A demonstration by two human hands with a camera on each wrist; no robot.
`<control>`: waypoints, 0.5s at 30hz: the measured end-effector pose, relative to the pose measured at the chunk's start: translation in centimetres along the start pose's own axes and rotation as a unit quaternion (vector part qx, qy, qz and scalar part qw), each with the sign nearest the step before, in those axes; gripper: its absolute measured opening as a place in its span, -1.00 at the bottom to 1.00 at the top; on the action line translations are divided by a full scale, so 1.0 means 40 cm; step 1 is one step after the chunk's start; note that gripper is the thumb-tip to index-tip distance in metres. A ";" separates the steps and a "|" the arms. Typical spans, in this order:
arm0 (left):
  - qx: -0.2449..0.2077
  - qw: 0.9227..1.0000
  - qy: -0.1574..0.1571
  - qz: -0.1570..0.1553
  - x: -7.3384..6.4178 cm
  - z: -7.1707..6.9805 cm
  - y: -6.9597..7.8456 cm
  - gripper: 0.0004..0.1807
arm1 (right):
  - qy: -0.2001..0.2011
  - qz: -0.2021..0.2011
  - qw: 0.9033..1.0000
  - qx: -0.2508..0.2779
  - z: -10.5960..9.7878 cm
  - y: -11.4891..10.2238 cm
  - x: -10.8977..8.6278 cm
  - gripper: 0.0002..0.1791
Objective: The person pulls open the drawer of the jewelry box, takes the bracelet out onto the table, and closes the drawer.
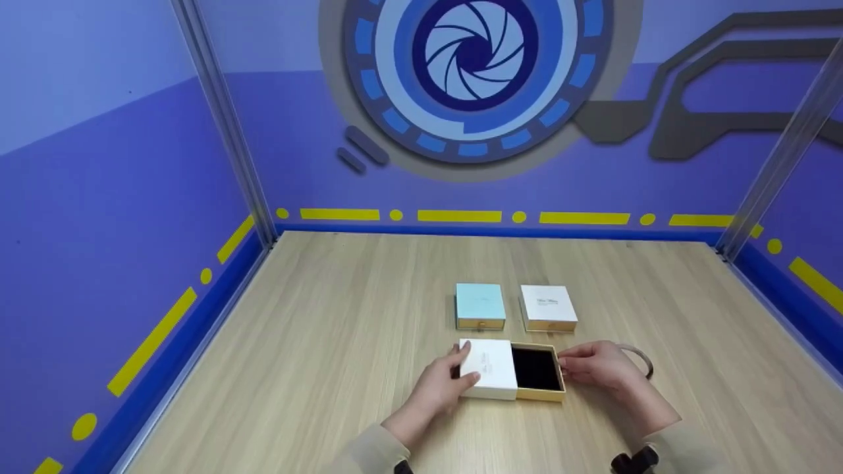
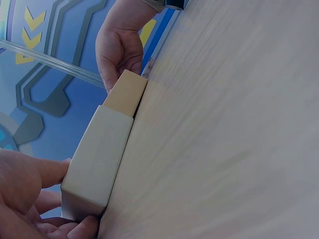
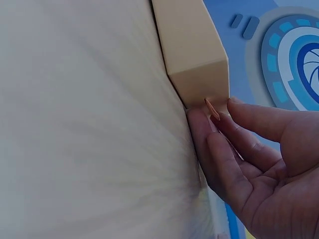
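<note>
A white slide-out gift box (image 1: pixel 489 368) lies on the table with its gold drawer (image 1: pixel 541 395) pulled partly out to the right. Black lining (image 1: pixel 537 368) shows inside the drawer. My left hand (image 1: pixel 435 383) grips the white sleeve's left end, thumb and fingers around it. At the drawer's right end, my right hand (image 1: pixel 602 363) has its fingertips at the small tan pull tab (image 3: pixel 212 109), with the thumb against the drawer's edge. Just beyond the right hand lies a bangle (image 1: pixel 649 362), partly hidden behind it.
Behind the opened box stand a light blue box (image 1: pixel 479 303) and another white box (image 1: pixel 548 305), both with gold drawers pushed in. The wooden table (image 1: pixel 316 316) meets blue-purple panels (image 1: pixel 290 151) at the back and sides.
</note>
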State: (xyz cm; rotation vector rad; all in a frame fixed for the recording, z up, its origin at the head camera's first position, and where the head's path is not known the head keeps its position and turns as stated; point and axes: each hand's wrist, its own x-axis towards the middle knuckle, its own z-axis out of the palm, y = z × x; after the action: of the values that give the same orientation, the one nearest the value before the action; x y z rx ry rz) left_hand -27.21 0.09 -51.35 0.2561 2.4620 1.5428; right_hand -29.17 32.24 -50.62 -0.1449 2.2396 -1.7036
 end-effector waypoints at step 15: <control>0.006 1.000 0.001 0.019 0.000 -0.001 -0.003 -0.30 | -0.005 -0.002 1.000 0.002 0.006 0.002 0.003 -0.56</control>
State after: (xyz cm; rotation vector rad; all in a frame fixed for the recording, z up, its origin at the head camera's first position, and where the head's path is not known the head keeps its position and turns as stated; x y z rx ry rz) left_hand -27.23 0.02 -51.45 0.3047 2.4813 1.5440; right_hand -29.21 31.99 -50.78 -0.1575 2.2303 -1.7047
